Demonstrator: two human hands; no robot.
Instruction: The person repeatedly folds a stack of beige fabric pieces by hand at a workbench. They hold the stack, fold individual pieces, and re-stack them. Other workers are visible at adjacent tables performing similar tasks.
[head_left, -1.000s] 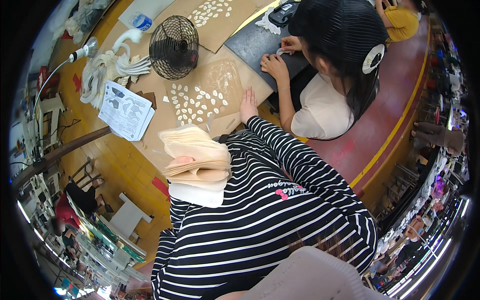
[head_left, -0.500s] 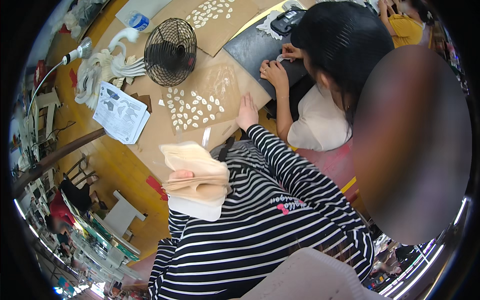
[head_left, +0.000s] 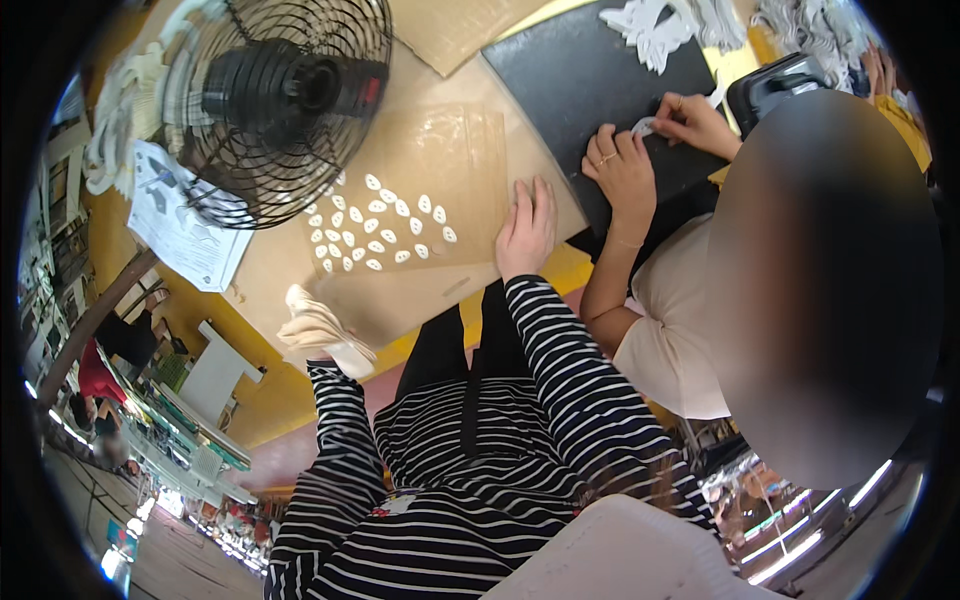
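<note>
My left hand [head_left: 318,354] is closed round a fanned stack of cream and white fabric pieces [head_left: 322,328] by the table's near edge, at left. The stack hides most of its fingers. My right hand [head_left: 528,228] lies flat on the cardboard-covered table, fingers stretched out, holding nothing. Between the two, a brown translucent sheet [head_left: 455,150] carries several small white oval pieces with dark marks [head_left: 388,236]. My right hand rests just beside this sheet's right edge.
A black wire-cage fan [head_left: 290,95] stands at the far left, above printed sheets with drawings [head_left: 190,240]. On the right, a co-worker's hands [head_left: 625,165] hold a small pale piece over a black board [head_left: 560,85]. Grey-white cutouts [head_left: 650,30] and a black device [head_left: 780,88] lie farther back.
My left hand has moved the fabric stack left and away from my body, to the table's near edge. My right hand stays flat on the table. The whole view has shifted, with the fan appearing larger.
</note>
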